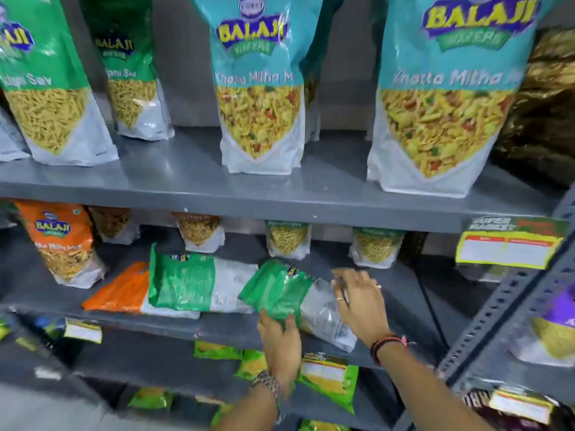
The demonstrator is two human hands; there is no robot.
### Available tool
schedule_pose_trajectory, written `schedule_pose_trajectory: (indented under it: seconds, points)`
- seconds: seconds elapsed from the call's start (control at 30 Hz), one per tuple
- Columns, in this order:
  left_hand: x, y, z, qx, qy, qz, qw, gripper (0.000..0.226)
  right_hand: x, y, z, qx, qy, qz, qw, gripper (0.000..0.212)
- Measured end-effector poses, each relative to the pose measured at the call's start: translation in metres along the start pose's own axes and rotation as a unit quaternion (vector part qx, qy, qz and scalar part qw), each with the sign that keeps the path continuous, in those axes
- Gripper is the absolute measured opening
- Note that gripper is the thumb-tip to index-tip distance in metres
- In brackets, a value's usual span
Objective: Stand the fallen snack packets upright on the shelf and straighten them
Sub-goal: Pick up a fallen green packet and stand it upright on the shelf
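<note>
Three snack packets lie flat on the middle grey shelf [217,329]. An orange packet [119,290] is at the left, partly under a green and white packet [199,283]. A second green and white packet [280,290] lies slanted at the right, overlapping the first. My left hand [280,339] grips its green top end near the shelf's front edge. My right hand [361,303] rests on its white bottom end, fingers spread over it. An orange packet [63,244] stands upright at the far left of this shelf.
Smaller packets [289,241] stand upright along the back of the middle shelf. Large teal packets [261,88] and green packets [46,79] stand on the upper shelf. A price tag [510,247] hangs at the right. A perforated grey upright [510,306] borders the right side. Green packets [329,377] fill the lower shelf.
</note>
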State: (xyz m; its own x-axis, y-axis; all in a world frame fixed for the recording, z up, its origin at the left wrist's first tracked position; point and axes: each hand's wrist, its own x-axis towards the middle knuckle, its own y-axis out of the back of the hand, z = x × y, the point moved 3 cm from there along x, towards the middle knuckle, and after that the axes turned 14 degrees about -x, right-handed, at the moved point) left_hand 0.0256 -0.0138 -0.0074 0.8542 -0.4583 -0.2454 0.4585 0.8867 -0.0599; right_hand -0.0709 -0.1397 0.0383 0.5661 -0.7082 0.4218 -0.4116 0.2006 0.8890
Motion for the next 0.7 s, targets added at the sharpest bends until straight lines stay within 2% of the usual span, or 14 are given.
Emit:
schedule_pose_trajectory:
  seconds: [0.07, 0.17, 0.27, 0.37, 0.47, 0.53, 0.6, 0.7]
  points:
    - [0.019, -0.004, -0.016, -0.048, 0.068, -0.008, 0.996, 0.042, 0.016, -0.022, -0.001, 0.011, -0.02, -0.056, 0.998, 0.031]
    - [0.04, -0.005, -0.037, -0.112, 0.208, -0.023, 0.971, 0.039, 0.035, -0.046, 0.005, 0.025, -0.057, -0.133, 0.989, 0.032]
    - [0.062, -0.01, -0.046, -0.162, 0.272, -0.037, 0.948, 0.023, 0.055, -0.071, 0.006, 0.033, -0.099, -0.19, 0.976, 0.029]
    - [0.078, -0.015, -0.055, -0.196, 0.294, -0.03, 0.935, 0.04, 0.077, -0.097, 0.014, 0.03, -0.165, -0.278, 0.946, 0.037]
    - [0.093, -0.016, -0.069, -0.191, 0.312, -0.006, 0.931, 0.049, 0.092, -0.131, 0.025, 0.03, -0.187, -0.361, 0.913, 0.044]
    - [0.102, -0.014, -0.074, -0.173, 0.299, 0.003, 0.938, 0.047, 0.097, -0.14, 0.03, 0.036, -0.192, -0.375, 0.906, 0.038]
    - [0.106, -0.013, -0.078, -0.169, 0.286, -0.005, 0.943, 0.04, 0.097, -0.14, 0.032, 0.066, -0.224, -0.374, 0.898, 0.022]
    - [0.103, -0.009, -0.077, -0.178, 0.252, -0.012, 0.951, 0.031, 0.093, -0.143, 0.039, 0.12, -0.264, -0.352, 0.89, 0.021]
